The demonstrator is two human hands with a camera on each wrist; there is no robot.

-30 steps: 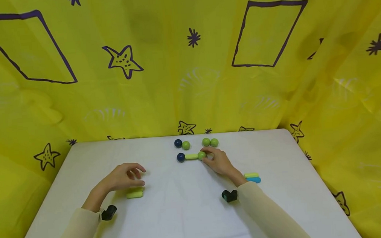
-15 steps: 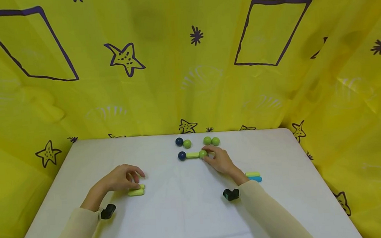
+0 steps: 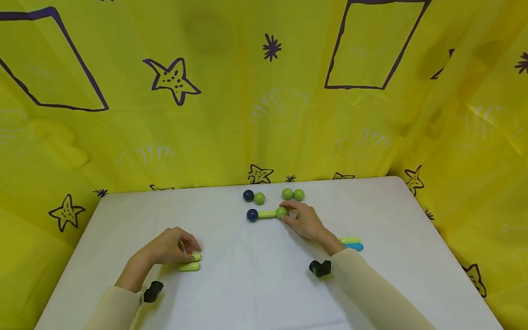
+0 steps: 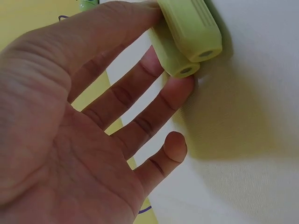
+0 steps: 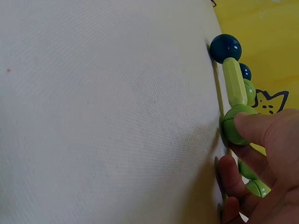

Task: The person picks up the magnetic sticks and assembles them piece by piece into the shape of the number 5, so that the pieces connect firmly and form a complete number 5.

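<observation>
Two yellow-green magnetic rods lie side by side at my left hand [image 3: 169,245]. Its thumb and fingers close around the farther rod [image 4: 170,53], while the nearer rod [image 3: 189,267] lies alongside. My right hand [image 3: 308,225] pinches a green ball [image 5: 236,126] between thumb and fingers. That ball forms one end of a straight piece: a yellow-green rod [image 5: 234,83] runs from it to a dark blue ball [image 3: 252,215]. Part of the green ball is covered by the fingertips.
Behind the piece sit a dark blue ball [image 3: 248,195] beside a green ball [image 3: 259,198], and two green balls [image 3: 293,194] together. A yellow-green rod [image 3: 349,240] and a blue rod [image 3: 353,247] lie by the right wrist. A yellow patterned curtain [image 3: 221,111] surrounds the white table [image 3: 252,302].
My left hand has come down onto the farther rod, and its fingers have closed around it. The right hand stays on the green ball.
</observation>
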